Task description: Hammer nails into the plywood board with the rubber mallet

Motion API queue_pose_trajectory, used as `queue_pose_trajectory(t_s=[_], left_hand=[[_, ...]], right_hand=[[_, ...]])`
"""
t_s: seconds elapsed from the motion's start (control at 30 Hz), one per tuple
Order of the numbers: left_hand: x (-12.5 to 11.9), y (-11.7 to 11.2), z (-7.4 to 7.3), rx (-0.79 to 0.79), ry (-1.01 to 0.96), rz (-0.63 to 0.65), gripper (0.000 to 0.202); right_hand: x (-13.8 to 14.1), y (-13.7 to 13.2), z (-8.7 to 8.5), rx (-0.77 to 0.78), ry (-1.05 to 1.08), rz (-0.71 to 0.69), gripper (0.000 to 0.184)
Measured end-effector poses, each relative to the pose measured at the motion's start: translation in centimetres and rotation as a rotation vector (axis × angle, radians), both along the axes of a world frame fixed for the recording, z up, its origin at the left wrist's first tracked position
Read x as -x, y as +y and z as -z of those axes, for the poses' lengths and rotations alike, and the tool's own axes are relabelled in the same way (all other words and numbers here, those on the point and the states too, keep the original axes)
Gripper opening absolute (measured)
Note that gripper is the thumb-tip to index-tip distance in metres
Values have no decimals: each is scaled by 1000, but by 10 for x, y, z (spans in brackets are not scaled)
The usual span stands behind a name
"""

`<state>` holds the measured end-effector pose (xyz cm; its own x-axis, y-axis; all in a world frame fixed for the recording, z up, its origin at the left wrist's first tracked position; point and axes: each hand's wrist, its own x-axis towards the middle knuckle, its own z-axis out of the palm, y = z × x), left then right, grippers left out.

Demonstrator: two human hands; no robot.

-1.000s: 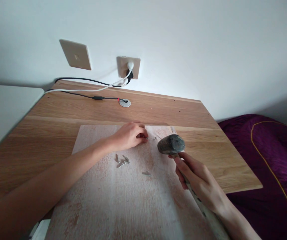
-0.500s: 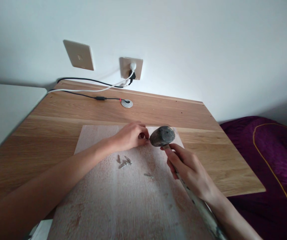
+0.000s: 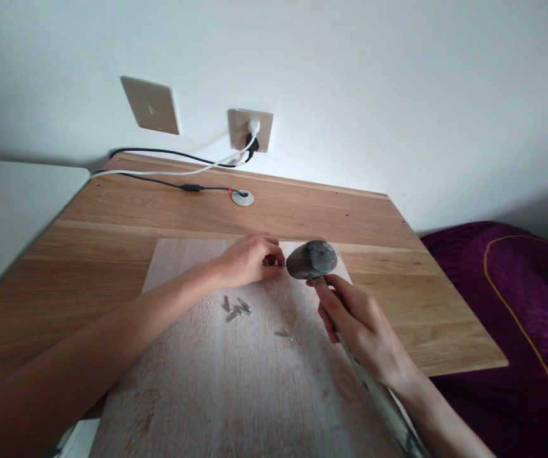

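My left hand [image 3: 250,257] is closed near the far edge of a pale, worn board [image 3: 236,394]. Its thumb and forefinger pinch a small metal nail [image 3: 281,264], mostly covered by the fingers. In my right hand [image 3: 355,318] is a mallet with a dark, blunt head [image 3: 311,259]; the fingers wrap the handle just below the head. The mallet head is raised over the board, just right of my left fingertips. Several loose nails [image 3: 238,309] lie in a small heap on the board, and a single nail [image 3: 284,335] lies apart, closer to me.
Under the board is a wooden desk [image 3: 445,318]. Behind it, black and white cables [image 3: 169,172] run to a wall socket [image 3: 264,127] and a round cable grommet [image 3: 242,198]. A white panel [image 3: 16,216] stands at left, purple fabric [image 3: 531,286] at right.
The mallet head has shifted very slightly to the right. My left hand stays in place with its pinch, and the loose nails have not moved.
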<state>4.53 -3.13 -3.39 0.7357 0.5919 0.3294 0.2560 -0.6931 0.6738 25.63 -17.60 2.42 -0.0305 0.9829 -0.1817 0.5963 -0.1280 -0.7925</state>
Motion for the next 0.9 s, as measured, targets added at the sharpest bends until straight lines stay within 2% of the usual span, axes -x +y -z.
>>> queue_pose_trajectory(t_s=[0.33, 0.67, 0.9], left_hand=[[-1, 1, 2, 49, -7, 25, 16], [-1, -2, 0, 47, 45, -36, 3], [0, -1, 2, 76, 28, -11, 8]], right_hand=[[1, 0, 3, 15, -11, -2, 45], [-2, -4, 5, -36, -34, -31, 42], [1, -5, 2, -40, -50, -25, 42]])
